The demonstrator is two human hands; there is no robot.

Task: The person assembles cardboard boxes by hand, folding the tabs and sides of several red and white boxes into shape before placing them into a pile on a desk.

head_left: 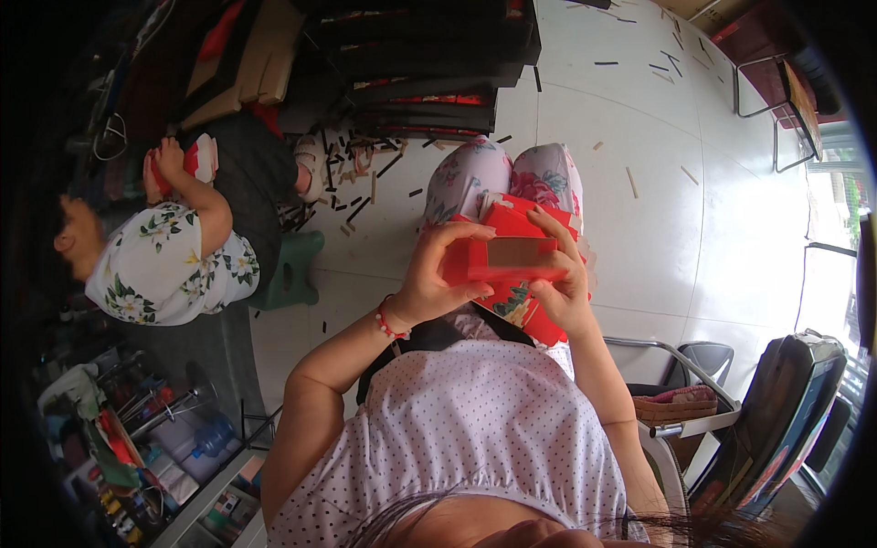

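Left hand (431, 274) grasps the left end of 1 red box (478, 262) and right hand (568, 288) grasps its right end, fingers at the far edge and thumbs at the near; box held above the lap, brown rectangle facing up. Beneath it, red pieces (541, 321) lie on the lap. To the left, 1 co-worker (178, 274) holds a red-and-white piece (203, 157); black and tan scraps (361, 173) litter the floor (630, 128) near a black stack (420, 73).
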